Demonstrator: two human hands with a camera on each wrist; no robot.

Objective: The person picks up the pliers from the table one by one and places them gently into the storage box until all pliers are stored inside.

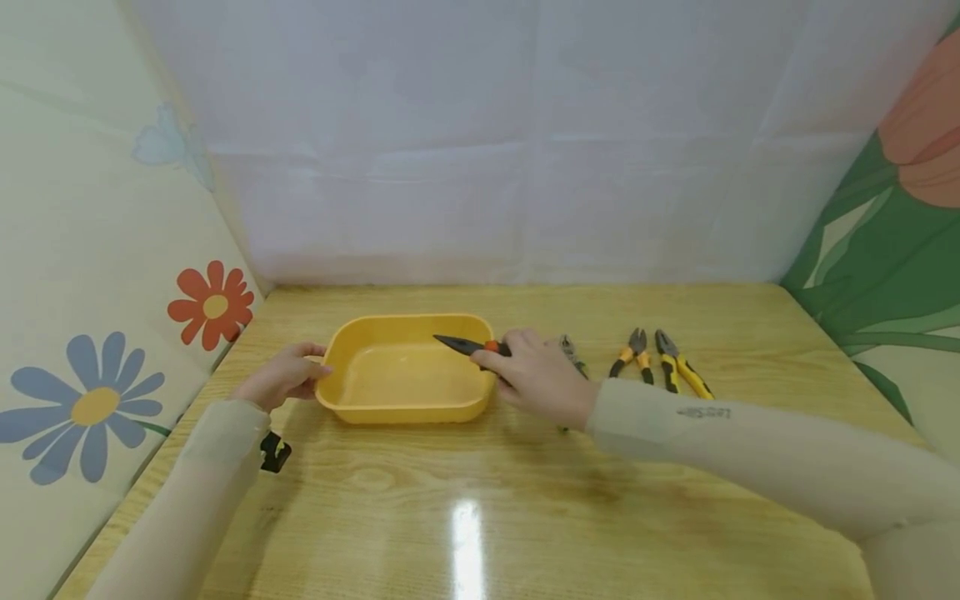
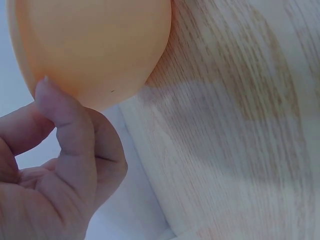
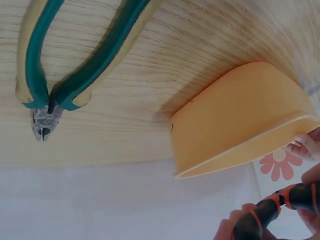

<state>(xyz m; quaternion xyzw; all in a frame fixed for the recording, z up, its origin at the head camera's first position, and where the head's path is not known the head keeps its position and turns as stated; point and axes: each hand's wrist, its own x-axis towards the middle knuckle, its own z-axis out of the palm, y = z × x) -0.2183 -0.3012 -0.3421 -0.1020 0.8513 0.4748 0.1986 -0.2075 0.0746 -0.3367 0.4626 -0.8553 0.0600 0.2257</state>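
Observation:
A yellow plastic basin (image 1: pixel 408 413) stands on the wooden table. My left hand (image 1: pixel 283 377) holds its left end, and in the left wrist view the thumb (image 2: pixel 62 107) lies over the rim with fingers beneath. My right hand (image 1: pixel 546 379) grips a pair of long-nose pliers (image 1: pixel 457 343) by black handles with orange-red trim, the dark pointed nose reaching left over the basin's right side. Green-and-tan handled diagonal cutters (image 3: pixel 47 120) lie right of the basin, partly hidden by the right hand in the head view.
Farther right lie two more pliers, one with orange-and-black handles (image 1: pixel 643 363) and one with yellow-and-black handles (image 1: pixel 693 377). A white sheet (image 1: pixel 480 167) hangs behind the table (image 1: pixel 375 517). Flower-patterned walls flank both sides.

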